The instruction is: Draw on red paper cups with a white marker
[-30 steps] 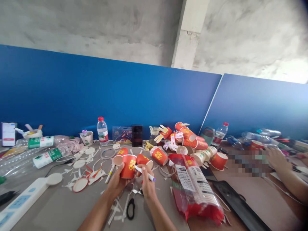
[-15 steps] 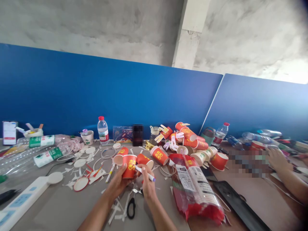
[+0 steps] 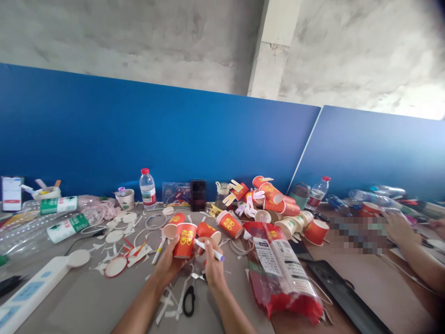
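A red paper cup with a gold character on its side is gripped by my left hand, roughly upright above the table. My right hand is closed around a white marker with a purple end. The marker's other end is at the cup's right side; whether it touches the wall I cannot tell. Behind the held cup lie two more red cups, one on the left and one on the right. Scissors with black handles rest below my hands among white paper strips.
A plastic bag of cups lies to the right, with a pile of paper cups behind it. Paper scraps and cut discs cover the left, beside a white power strip. Another person's hand is at far right.
The held cup has turned slightly and shifted a little left, so its gold character faces me more fully. Both hands keep their hold. The view has moved slightly.
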Demonstrator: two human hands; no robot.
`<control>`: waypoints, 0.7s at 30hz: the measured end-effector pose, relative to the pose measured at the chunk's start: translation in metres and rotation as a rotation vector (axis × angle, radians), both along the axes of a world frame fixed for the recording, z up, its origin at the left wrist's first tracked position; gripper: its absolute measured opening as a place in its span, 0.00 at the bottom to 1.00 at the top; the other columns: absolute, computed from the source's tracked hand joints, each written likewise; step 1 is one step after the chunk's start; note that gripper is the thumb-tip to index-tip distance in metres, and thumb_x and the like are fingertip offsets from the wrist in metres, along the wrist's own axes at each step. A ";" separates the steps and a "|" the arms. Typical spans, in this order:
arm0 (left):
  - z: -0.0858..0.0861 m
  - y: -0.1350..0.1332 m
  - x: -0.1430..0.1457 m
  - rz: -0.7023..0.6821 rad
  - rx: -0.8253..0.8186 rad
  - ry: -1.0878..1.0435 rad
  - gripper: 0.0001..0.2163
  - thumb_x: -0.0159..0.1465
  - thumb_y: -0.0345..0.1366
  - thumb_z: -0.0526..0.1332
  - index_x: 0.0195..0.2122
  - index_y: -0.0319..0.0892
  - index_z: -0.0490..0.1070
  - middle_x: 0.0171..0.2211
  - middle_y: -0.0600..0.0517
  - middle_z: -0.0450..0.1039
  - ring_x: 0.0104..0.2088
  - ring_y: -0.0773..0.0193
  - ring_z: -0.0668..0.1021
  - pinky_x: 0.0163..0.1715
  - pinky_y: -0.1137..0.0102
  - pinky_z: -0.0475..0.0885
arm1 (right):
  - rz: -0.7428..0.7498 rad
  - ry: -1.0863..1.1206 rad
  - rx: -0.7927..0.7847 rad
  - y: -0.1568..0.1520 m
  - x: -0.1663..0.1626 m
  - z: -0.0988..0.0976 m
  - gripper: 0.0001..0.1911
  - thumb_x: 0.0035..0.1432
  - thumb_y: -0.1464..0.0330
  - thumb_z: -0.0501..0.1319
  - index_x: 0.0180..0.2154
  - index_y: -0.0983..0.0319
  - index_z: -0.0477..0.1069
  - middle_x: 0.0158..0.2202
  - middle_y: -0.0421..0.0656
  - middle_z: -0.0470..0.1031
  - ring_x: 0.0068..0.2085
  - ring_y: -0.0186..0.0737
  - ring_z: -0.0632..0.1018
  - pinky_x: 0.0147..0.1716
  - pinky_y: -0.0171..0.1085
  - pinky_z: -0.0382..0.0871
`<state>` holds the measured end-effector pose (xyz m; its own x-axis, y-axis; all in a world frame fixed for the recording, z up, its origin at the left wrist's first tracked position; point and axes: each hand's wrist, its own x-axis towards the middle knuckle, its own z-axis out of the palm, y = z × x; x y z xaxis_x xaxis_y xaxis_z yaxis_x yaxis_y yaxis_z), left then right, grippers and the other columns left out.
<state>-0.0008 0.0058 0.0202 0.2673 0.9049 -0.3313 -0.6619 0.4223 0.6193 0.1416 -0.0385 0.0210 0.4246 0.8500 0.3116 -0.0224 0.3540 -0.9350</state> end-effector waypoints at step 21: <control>-0.003 0.001 0.002 -0.015 0.060 0.053 0.08 0.78 0.35 0.68 0.54 0.38 0.82 0.35 0.44 0.90 0.31 0.53 0.90 0.36 0.63 0.86 | 0.030 -0.008 0.008 -0.002 -0.001 0.001 0.41 0.65 0.26 0.59 0.32 0.56 0.83 0.23 0.39 0.75 0.28 0.44 0.76 0.32 0.40 0.70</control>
<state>0.0008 0.0064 0.0176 0.2642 0.9198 -0.2903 -0.6215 0.3925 0.6780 0.1402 -0.0407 0.0218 0.3964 0.8598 0.3220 -0.0254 0.3608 -0.9323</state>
